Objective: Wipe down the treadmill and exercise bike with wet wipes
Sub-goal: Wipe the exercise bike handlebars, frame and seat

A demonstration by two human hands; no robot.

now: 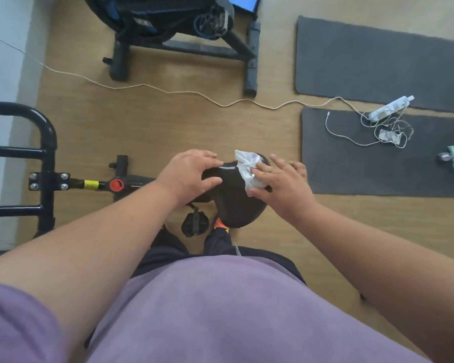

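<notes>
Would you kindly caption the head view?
Right hand presses a wet wipe onto the bike seat; left hand steadies it.

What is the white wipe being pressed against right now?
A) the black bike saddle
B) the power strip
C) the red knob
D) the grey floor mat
A: the right hand presses the white wipe flat onto the black bike saddle, which the left hand steadies.
</notes>
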